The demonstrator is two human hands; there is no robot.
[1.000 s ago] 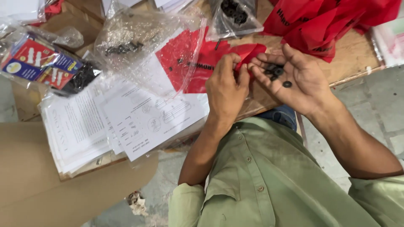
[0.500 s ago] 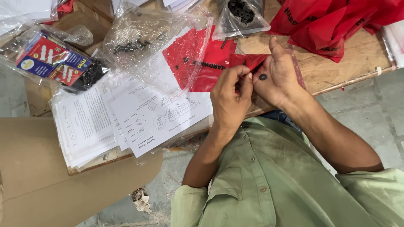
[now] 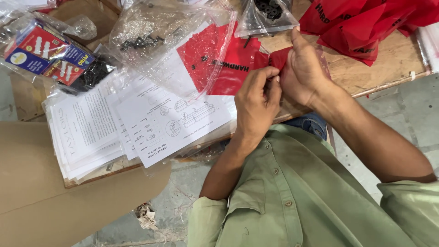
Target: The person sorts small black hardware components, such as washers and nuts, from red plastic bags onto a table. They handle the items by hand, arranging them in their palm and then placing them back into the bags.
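Observation:
My left hand (image 3: 257, 103) pinches the edge of a small red plastic bag (image 3: 278, 58) between thumb and fingers, above the front edge of the wooden table (image 3: 393, 61). My right hand (image 3: 305, 75) is cupped against the same bag with its palm turned toward the bag and its thumb pointing up. The small black washers that lay in that palm are hidden. Both hands touch each other at the bag.
Left of the hands lie a flat red bag (image 3: 219, 68), a clear bag of black screws (image 3: 146, 41), printed instruction sheets (image 3: 173, 123) and bagged coloured boxes (image 3: 41, 50). A bag of black parts (image 3: 267, 13) and heaped red bags (image 3: 366, 23) sit behind. Brown cardboard (image 3: 55, 183) lies lower left.
My right palm, open with black washers a second ago, has turned over and closed against the red bag. My left hand has taken hold of the bag's edge.

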